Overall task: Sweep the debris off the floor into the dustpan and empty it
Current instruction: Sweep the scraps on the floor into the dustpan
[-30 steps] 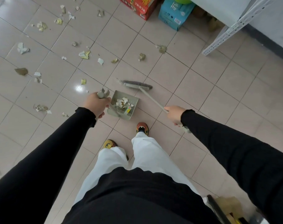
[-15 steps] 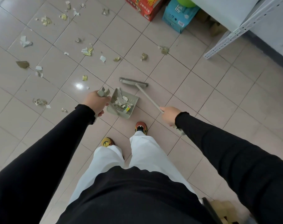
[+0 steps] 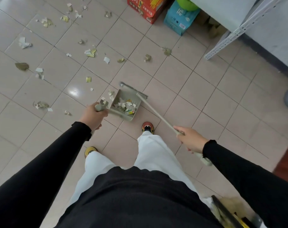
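Head view: debris (image 3: 90, 52) is scattered over the tiled floor (image 3: 197, 89), well beyond the dustpan (image 3: 123, 104), which already carries a heap of scraps. The dustpan's handle is clasped in the left hand (image 3: 94, 116); the broom (image 3: 156, 114) stick is gripped by the right hand (image 3: 190, 139), its head apparently resting at the pan's mouth. The pan's lip should be kept flat on the tiles, and short strokes drawn toward it.
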Demonstrator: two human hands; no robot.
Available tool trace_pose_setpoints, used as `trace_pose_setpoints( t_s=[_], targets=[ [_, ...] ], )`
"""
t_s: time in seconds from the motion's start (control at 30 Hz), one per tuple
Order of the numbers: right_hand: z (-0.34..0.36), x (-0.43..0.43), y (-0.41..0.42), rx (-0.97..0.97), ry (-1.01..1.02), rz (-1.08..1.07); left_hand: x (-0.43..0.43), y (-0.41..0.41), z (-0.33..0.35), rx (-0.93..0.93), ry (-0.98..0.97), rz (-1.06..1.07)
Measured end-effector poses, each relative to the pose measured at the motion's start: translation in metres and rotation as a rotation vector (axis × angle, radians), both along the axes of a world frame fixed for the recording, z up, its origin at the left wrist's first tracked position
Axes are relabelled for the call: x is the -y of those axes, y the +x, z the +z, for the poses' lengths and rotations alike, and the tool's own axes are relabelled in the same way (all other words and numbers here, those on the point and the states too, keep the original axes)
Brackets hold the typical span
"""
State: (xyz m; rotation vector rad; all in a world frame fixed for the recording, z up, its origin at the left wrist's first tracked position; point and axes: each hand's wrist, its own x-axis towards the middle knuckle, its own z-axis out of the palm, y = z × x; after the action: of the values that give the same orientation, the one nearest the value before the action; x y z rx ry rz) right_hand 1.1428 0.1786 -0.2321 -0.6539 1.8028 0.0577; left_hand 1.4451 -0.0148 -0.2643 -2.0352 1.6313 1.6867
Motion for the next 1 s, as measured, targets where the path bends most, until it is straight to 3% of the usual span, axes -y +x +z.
trace_pose_setpoints(
  t_s=[0.13,0.47,0.67,1.0],
  targets=[
    [-0.012,-0.002,0.078,0.021,-0.046,-0.202,-0.010,0.087,0.005,-0.047,-0.023,-0.056],
    [-0.018,-0.009,0.260,0.050,-0.123,-0.404,-0.020,0.294,0.051,-0.149,-0.033,0.002],
    [-0.025,-0.012,0.300,0.074,-0.126,-0.388,-0.023,0.377,0.071,-0.085,-0.067,0.061],
    [-0.025,-0.001,0.395,0.033,-0.146,-0.261,-0.008,0.515,0.080,0.001,-0.082,-0.029]
  ],
)
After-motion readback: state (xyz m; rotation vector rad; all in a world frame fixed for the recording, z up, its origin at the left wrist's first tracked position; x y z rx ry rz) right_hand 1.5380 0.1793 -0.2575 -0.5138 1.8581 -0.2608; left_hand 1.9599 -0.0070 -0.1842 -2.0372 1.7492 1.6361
